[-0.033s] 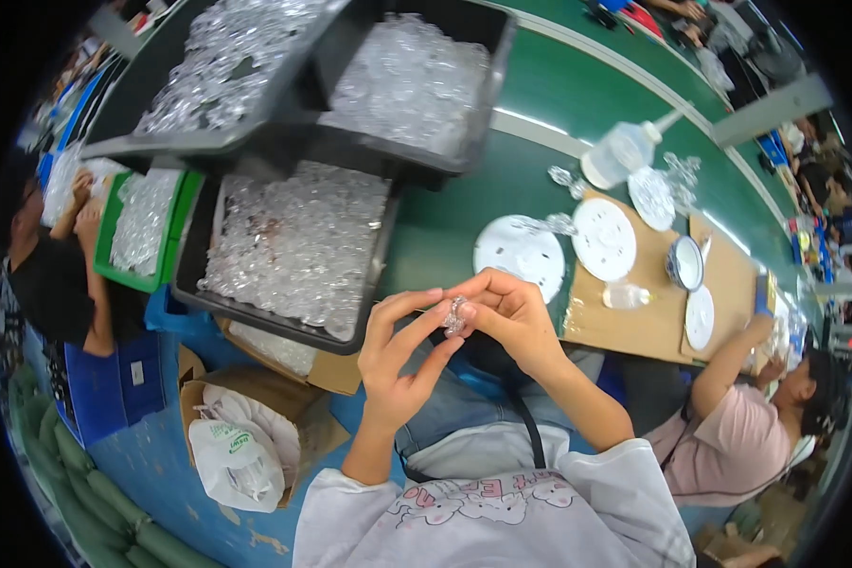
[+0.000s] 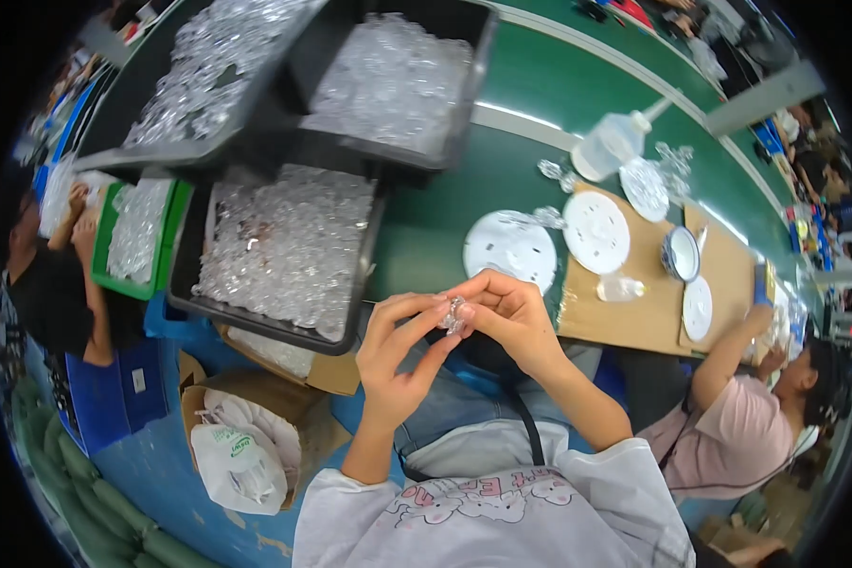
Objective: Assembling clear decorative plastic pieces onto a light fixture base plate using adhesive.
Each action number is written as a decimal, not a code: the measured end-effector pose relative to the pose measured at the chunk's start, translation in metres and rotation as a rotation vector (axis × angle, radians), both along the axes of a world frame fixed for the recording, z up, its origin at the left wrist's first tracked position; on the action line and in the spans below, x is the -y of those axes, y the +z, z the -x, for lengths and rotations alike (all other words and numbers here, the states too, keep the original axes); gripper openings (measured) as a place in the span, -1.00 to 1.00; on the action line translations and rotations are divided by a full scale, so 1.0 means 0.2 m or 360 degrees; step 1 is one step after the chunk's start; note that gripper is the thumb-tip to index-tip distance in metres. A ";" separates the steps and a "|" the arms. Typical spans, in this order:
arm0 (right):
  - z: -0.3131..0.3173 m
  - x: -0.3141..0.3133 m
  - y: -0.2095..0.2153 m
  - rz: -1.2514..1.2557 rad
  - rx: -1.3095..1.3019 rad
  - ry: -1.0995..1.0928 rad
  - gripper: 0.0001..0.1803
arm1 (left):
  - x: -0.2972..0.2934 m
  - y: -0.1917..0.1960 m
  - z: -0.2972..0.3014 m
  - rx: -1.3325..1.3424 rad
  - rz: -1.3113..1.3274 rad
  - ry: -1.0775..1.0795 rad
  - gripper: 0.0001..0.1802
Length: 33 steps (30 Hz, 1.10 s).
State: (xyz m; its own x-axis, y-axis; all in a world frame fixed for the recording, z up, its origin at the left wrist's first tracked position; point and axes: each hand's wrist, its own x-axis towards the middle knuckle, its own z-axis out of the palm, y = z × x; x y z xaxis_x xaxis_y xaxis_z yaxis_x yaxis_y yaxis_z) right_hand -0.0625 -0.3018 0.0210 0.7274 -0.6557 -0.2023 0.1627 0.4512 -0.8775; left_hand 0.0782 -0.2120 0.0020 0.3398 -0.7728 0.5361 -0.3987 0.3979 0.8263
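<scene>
Together, left grip (image 2: 386,373) and right grip (image 2: 513,318) pinch a clear piece (image 2: 453,317); it sits between the two.

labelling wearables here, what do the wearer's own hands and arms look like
The left hand and right hand are ungloved, with no bracelet or watch visible. The forearms are bare below loose white sleeves of a T-shirt with a pinkish cartoon print.
</scene>
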 end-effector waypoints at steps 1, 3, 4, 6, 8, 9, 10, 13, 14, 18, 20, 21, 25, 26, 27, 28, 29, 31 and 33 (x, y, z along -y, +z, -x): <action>0.05 -0.01 0.01 -0.0009 0.0003 -0.0050 -0.77 | 0.01 -0.01 0.03 0.0003 -0.0009 -0.0050 -0.59; 0.16 -0.02 0.01 0.0065 -0.0075 -0.0072 -0.75 | 0.04 -0.04 0.10 -0.0060 -0.0053 -0.0224 -0.65; 0.21 -0.03 -0.01 0.0039 -0.0073 -0.0080 -0.71 | 0.05 -0.05 0.15 0.0010 -0.0039 -0.0173 -0.67; 0.30 -0.05 -0.03 -0.0006 -0.0142 -0.0184 -0.69 | 0.06 -0.09 0.24 0.0229 -0.0030 -0.0075 -0.66; 0.39 -0.09 -0.05 0.0040 -0.0301 -0.0370 -0.71 | 0.08 -0.12 0.32 0.0447 -0.0009 0.0034 -0.66; 0.42 -0.13 -0.04 0.0027 -0.0302 -0.0396 -0.71 | 0.09 -0.14 0.36 0.0626 0.0072 0.0112 -0.68; 0.45 -0.16 -0.03 0.0303 -0.0513 -0.0473 -0.72 | 0.09 -0.15 0.39 0.0806 0.0153 0.0198 -0.71; 0.50 -0.20 -0.08 0.0653 -0.0800 -0.0633 -0.73 | 0.10 -0.22 0.48 0.0848 0.0268 0.0130 -0.74; 0.52 -0.20 -0.10 0.0715 -0.0848 -0.0656 -0.74 | 0.09 -0.23 0.50 0.0834 0.0232 0.0097 -0.73; 0.61 -0.16 -0.12 0.0793 -0.0928 -0.0627 -0.77 | 0.08 -0.22 0.54 0.0563 0.0087 -0.0075 -0.70; 0.66 -0.12 -0.12 0.0900 -0.0881 -0.0575 -0.76 | 0.07 -0.14 0.56 -0.0093 -0.0301 -0.0111 -0.60; 0.68 -0.10 -0.13 0.1019 -0.0831 -0.0525 -0.75 | 0.08 -0.16 0.56 -0.0094 -0.0315 -0.0109 -0.60; 0.67 -0.04 -0.15 0.1053 -0.0689 -0.0517 -0.74 | 0.09 -0.24 0.56 0.0144 -0.0346 -0.0234 -0.64; 0.65 -0.03 -0.14 0.1044 -0.0693 -0.0508 -0.74 | 0.11 -0.23 0.56 0.0225 -0.0257 -0.0157 -0.64; 0.63 -0.03 -0.11 0.0714 -0.0583 -0.0550 -0.74 | 0.12 -0.24 0.57 0.0305 -0.0169 -0.0080 -0.63; 0.61 -0.02 -0.10 0.0389 -0.0470 -0.0588 -0.74 | 0.13 -0.25 0.58 0.0302 -0.0176 -0.0076 -0.63; 0.61 -0.02 -0.12 0.0384 -0.0473 -0.0582 -0.74 | 0.14 -0.26 0.59 0.0381 -0.0115 -0.0033 -0.65; 0.59 -0.02 -0.16 0.0375 -0.0614 -0.0649 -0.72 | 0.15 -0.27 0.59 0.0457 -0.0063 0.0015 -0.67; 0.59 0.04 -0.19 0.0544 -0.0780 -0.0640 -0.73 | 0.16 -0.28 0.58 0.0541 -0.0089 0.0092 -0.71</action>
